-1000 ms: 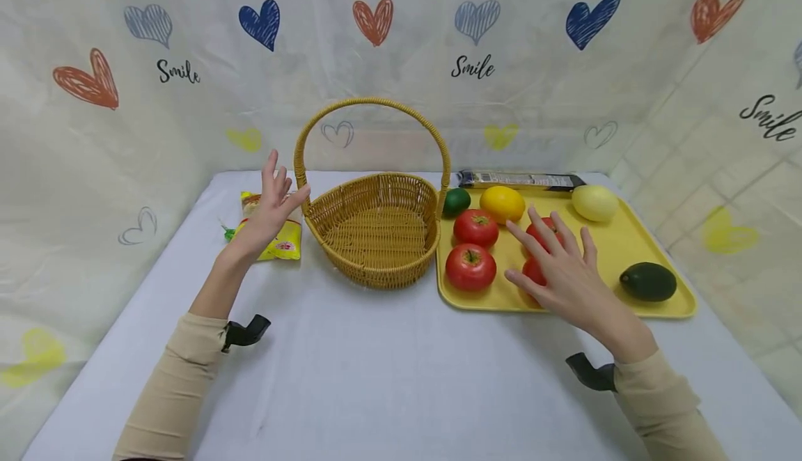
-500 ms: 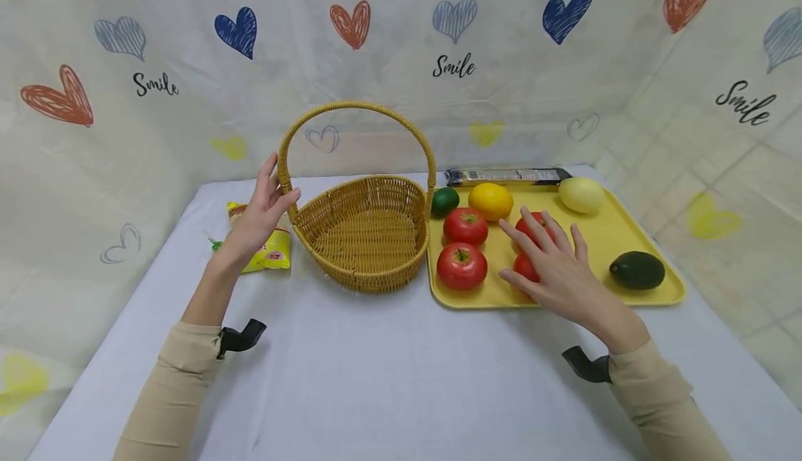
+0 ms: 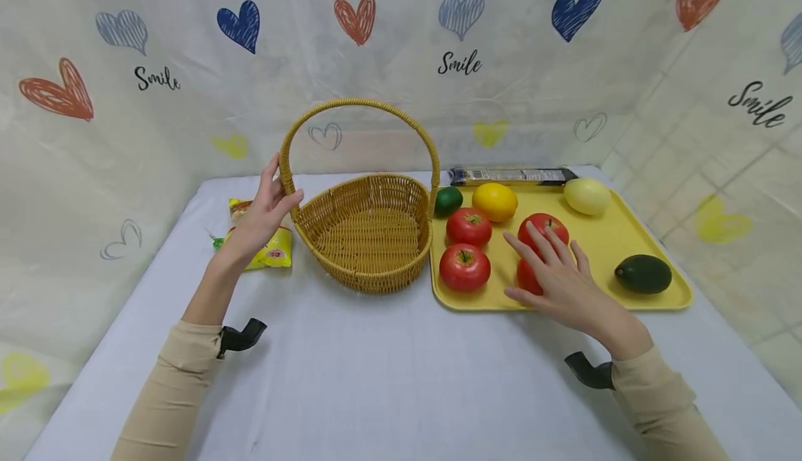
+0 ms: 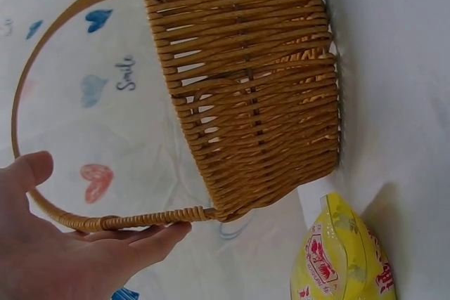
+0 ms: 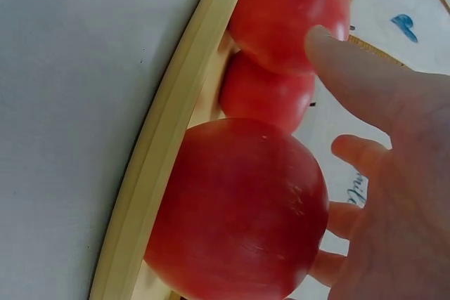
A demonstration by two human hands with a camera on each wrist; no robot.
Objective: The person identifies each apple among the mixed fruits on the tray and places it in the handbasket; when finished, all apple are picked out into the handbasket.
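A brown wicker basket [image 3: 370, 228] stands mid-table with its handle [image 4: 151, 217] upright. My left hand [image 3: 260, 217] is at the left side of this handle. Its fingers are fairly straight against the handle, and the thumb stands apart from them. Over the right-hand tray [image 3: 633, 228], which is yellow, my right hand [image 3: 567, 283] spreads its fingers. Below and beside it are a front red apple [image 5: 242, 209], partly hidden in the head view, and a rear red apple [image 3: 544, 230]. Two more red apples [image 3: 465, 267] lie toward the basket. The right hand grips nothing.
On the tray also lie a yellow lemon [image 3: 495, 202], a small green fruit [image 3: 447, 200], a pale yellow fruit [image 3: 587, 196] and a dark green avocado [image 3: 642, 274]. A dark long packet [image 3: 514, 177] is behind. Yellow snack bag [image 3: 274, 248] sits left of the basket.
My left hand has moved to the basket handle and now touches it. The right hand has lowered slightly over the apples. The head view has shifted slightly.
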